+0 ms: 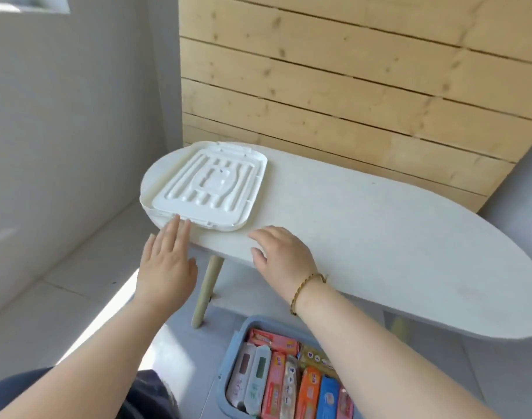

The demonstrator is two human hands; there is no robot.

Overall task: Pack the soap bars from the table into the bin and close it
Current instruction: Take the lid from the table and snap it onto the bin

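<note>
A white ribbed bin lid (pixel 209 187) lies upside down on the left end of the white oval table (pixel 379 231). My left hand (pixel 166 264) is open, fingers stretched, its fingertips touching the lid's near edge. My right hand (pixel 281 257) is open and rests palm down on the table's front edge, just right of the lid. On the floor below stands the blue-grey bin (pixel 228 370), uncovered and packed with several wrapped soap bars (pixel 292 385) standing side by side. No soap bar is on the table.
A wooden plank wall (pixel 349 71) rises behind the table, a grey wall to the left. A wooden table leg (pixel 207 291) slants down beside the bin. The floor is grey tile with a sunlit patch at left. My dark-clothed knee shows at the bottom.
</note>
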